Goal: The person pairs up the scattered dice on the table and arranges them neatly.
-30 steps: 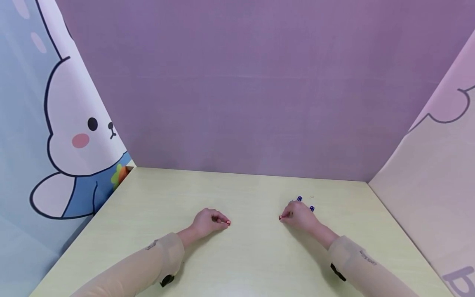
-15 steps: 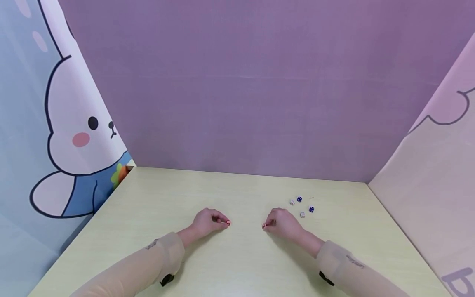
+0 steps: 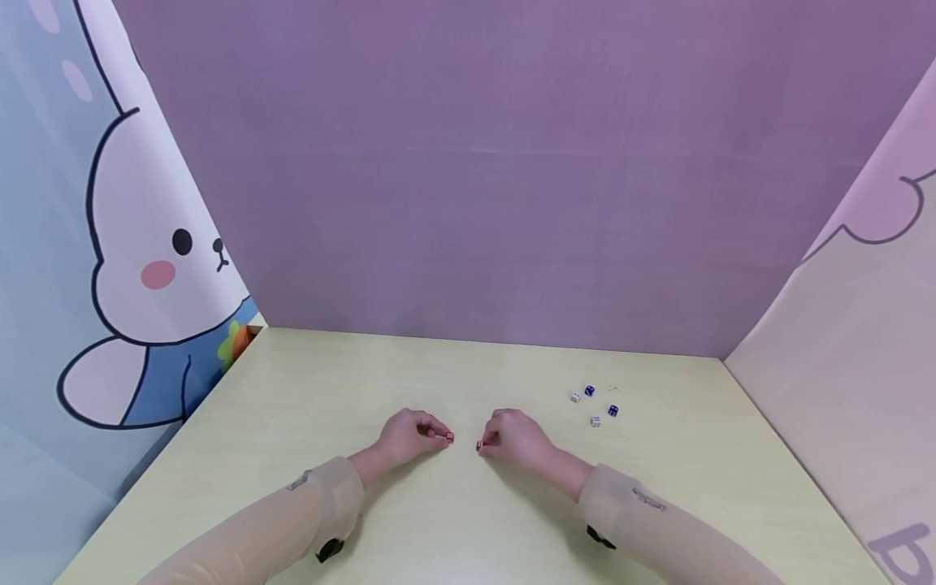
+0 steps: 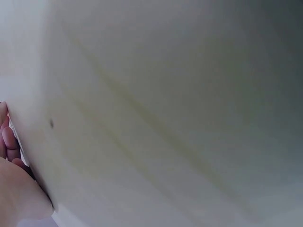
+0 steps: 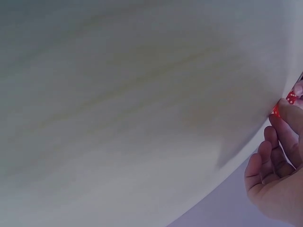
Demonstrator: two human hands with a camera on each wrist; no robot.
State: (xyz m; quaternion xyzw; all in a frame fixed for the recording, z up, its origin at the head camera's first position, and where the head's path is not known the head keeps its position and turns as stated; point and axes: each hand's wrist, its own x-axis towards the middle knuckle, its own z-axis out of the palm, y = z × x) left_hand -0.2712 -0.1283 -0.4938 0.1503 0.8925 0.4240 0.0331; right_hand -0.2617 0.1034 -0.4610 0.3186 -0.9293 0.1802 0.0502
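Note:
Near the middle of the table, my left hand [image 3: 405, 433] pinches a red die [image 3: 449, 437] with white pips between thumb and fingertips. Facing it from the right, my right hand [image 3: 517, 439] pinches a second red die [image 3: 479, 445]. A small gap separates the two dice in the head view. In the right wrist view the right hand's red die [image 5: 276, 110] shows at the thumb tip, and the other red die [image 5: 291, 98] sits just beyond it. Only part of the left hand [image 4: 12, 165] appears at the edge of the left wrist view.
To the right lie two blue dice, one farther back [image 3: 589, 391] and one nearer [image 3: 613, 411]. Beside them are two white dice, one at the back [image 3: 575, 397] and one in front [image 3: 595, 422]. A purple wall [image 3: 497, 179] rises behind the pale table [image 3: 329, 366].
My right hand has moved left with its red die, away from the blue and white dice and close to my left hand. The left hand has stayed in place.

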